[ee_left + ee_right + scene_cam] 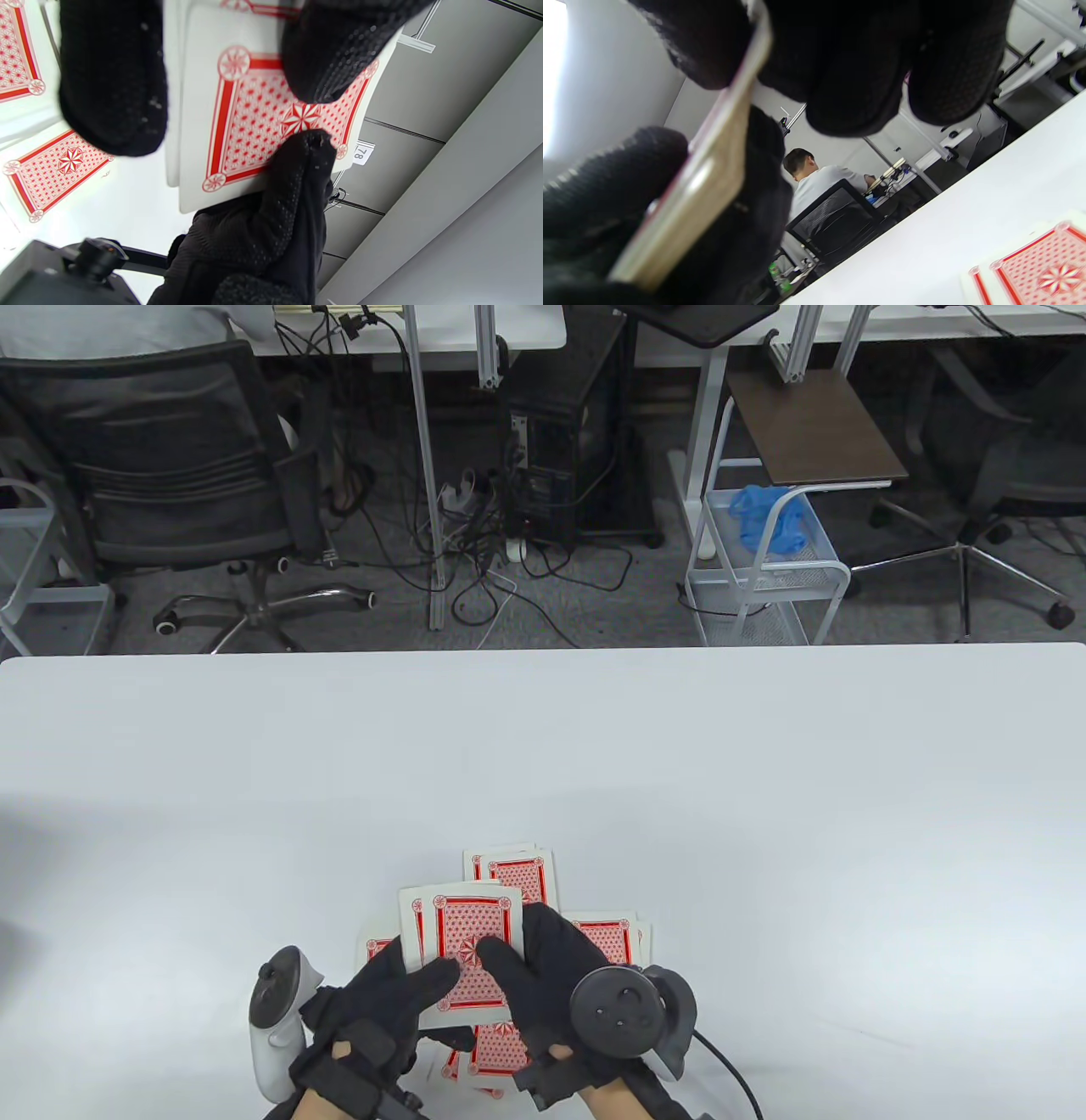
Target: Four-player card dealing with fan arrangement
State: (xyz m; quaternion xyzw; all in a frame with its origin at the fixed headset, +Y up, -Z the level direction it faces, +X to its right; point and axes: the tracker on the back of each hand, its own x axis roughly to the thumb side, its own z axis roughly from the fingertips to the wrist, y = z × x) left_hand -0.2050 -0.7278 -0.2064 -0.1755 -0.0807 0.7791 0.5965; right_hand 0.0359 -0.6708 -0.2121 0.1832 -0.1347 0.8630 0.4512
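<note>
A deck of red-backed cards [462, 950] is held face down just above the table near its front edge. My left hand [424, 984] grips it from the left with the thumb on top. My right hand [517, 950] grips its right side, thumb on the top card. The left wrist view shows the deck's back [263, 123] between black gloved fingers [114, 84]. The right wrist view shows the deck's edge [712, 169] pinched between fingers. Small card piles lie on the table around the hands: far [513, 875], right [612, 937], left [377, 946] and near [490, 1056].
The white table [764, 814] stretches wide beyond the hands. Table cards also show in the left wrist view [55, 169] and in the right wrist view [1048, 275]. Office chairs, cables and a cart stand beyond the far edge.
</note>
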